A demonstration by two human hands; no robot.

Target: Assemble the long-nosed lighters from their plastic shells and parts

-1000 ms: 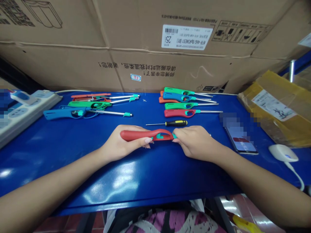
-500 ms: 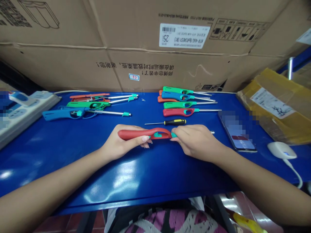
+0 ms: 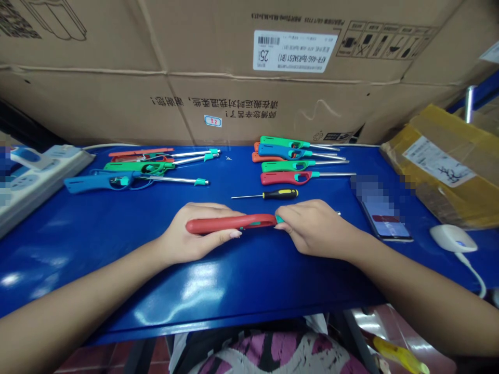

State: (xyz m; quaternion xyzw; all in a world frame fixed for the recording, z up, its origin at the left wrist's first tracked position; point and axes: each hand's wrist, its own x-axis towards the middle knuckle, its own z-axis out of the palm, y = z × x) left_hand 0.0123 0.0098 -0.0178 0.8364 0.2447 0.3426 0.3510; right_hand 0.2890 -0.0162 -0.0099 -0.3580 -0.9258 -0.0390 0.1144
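Observation:
Level across the front of the table lies a red long-necked gas lighter [image 3: 218,224], held up between both hands. My left hand [image 3: 191,234] is closed around its handle, thumb along the near side. My right hand [image 3: 315,228] is wrapped round the neck at the teal collar; most of the metal tube is hidden in the fist, with its tip showing past the knuckles. Just beyond the held lighter is a screwdriver [image 3: 279,195] with a black and yellow handle. Farther back on the right, several lighters [image 3: 286,178] in red, green, blue and orange lie side by side.
At back left lie opened lighters [image 3: 99,183] with loose tubes and wires. A white power strip [image 3: 35,174] borders the left. On the right are a phone [image 3: 384,215], a white device with a cable [image 3: 453,238] and a taped box [image 3: 448,166]. A large carton [image 3: 218,93] walls the back.
The red lighter has rolled in my hands, so its narrow edge now faces up and the trigger opening shows less. Both hands keep their hold; the view has shifted slightly.

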